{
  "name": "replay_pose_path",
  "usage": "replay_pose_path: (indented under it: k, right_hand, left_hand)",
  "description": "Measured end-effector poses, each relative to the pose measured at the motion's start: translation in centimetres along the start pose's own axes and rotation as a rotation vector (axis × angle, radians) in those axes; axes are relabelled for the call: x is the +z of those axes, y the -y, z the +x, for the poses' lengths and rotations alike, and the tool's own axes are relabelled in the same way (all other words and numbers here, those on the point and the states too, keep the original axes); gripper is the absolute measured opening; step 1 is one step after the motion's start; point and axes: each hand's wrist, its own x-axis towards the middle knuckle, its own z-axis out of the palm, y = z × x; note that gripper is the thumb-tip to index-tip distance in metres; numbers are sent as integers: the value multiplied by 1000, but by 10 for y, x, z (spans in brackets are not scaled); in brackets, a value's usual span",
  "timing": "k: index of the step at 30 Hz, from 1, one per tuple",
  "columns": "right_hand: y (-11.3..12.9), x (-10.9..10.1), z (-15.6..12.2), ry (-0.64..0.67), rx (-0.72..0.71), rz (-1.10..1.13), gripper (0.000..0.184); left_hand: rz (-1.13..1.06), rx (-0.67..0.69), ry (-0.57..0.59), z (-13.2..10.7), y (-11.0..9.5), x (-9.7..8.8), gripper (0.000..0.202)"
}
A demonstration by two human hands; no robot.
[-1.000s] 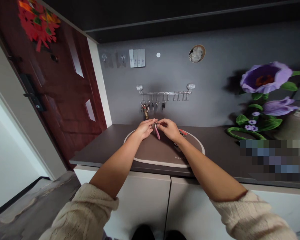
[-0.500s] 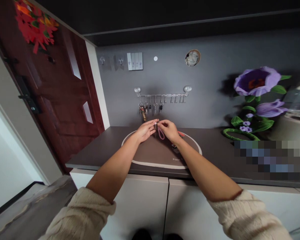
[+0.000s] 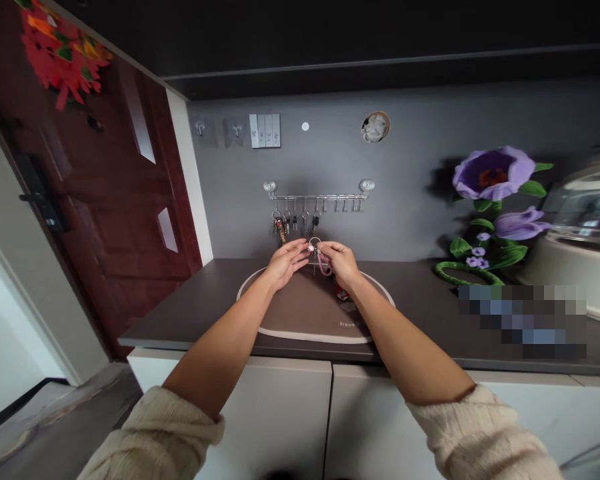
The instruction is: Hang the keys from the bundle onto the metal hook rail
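Observation:
Both my hands meet above the oval brown mat point(image 3: 300, 313) on the dark counter. My left hand point(image 3: 286, 261) pinches the metal ring of a key ring with a pink strap point(image 3: 319, 257). My right hand point(image 3: 341, 263) grips the same piece from the other side, and the pink loop hangs below its fingers. Small red and dark items point(image 3: 341, 293) lie on the mat under my right wrist. Just behind my hands a chrome hook rail point(image 3: 318, 197) is fixed to the grey wall, with several sets of keys point(image 3: 286, 223) hanging at its left end.
A dark red door point(image 3: 80, 200) stands at the left. Purple artificial flowers point(image 3: 495, 200) rest on the counter's right side, with a glass-lidded appliance point(image 3: 580, 220) at the far right. Light switches point(image 3: 265, 130) are on the wall. White cabinet doors point(image 3: 330, 420) lie below the counter.
Both hands have lifted slightly with the pink key ring toward the hook rail. The strap now hangs as an open loop, and the view has tilted up and left.

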Motion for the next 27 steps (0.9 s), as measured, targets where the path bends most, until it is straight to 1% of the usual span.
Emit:
replay_pose_path:
  k: [2,5,9,11,13,16,22,27]
  right_hand:
    - [3,-2,1,-9,9,22,28]
    - [6,-4,2,-17,0,29,30]
    - [7,-7,5,-47,1,17,30]
    - [7,-8,6,-58,3,23,28]
    - [7,-9,9,-64,11,28,27]
    - [11,-11,16,-96,15,26,25]
    - [27,-12,44,-167,-54,-43,15]
    - [39,-7,70,-246,-34,-89,8]
  left_hand:
    - [12,13,-45,1,2,-1,33]
    - [97,15,-117,3,7,0,31]
    - [314,33,-230,5,15,3,24]
    - [434,60,-268,6,20,4,22]
    - [523,84,-256,7,25,4,21]
    - [594,83,-207,8,31,4,21]
    - [638,69,-203,8,37,5,17]
    - [666,52,-201,9,39,6,16]
